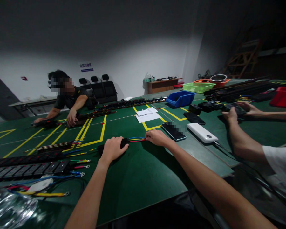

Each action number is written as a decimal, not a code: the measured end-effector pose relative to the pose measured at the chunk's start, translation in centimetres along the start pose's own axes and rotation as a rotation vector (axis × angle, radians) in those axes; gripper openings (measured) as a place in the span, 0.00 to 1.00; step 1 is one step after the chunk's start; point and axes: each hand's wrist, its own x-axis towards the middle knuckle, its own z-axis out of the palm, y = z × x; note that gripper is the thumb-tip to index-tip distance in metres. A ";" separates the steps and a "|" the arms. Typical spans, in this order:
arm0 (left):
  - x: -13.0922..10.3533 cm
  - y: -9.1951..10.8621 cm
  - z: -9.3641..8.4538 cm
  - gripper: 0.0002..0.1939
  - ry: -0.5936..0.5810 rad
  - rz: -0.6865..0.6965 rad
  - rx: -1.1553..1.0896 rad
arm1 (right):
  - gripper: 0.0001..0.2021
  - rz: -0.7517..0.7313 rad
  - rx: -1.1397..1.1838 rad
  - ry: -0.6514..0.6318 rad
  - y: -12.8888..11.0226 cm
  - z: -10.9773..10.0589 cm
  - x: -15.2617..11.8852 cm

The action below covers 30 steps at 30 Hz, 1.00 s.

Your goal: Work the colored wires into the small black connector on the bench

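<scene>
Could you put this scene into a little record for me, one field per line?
Left hand: left hand gripping a black part
Right hand: right hand pinching its coloured wires
Near right hand: phone; white power bank farther right
Surface: green table, yellow markings
Beyond: papers, blue bin
Others: person across the table; white-sleeved person at right

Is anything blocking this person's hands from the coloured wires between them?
Nothing visible: the right hand pinches the coloured wires directly, and the left hand grasps the black part they run into.
</scene>
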 end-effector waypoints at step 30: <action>0.0 0.0 0.2 0.26 0.014 -0.009 0.014 | 0.13 0.208 0.030 0.109 -1.1 -0.2 -0.2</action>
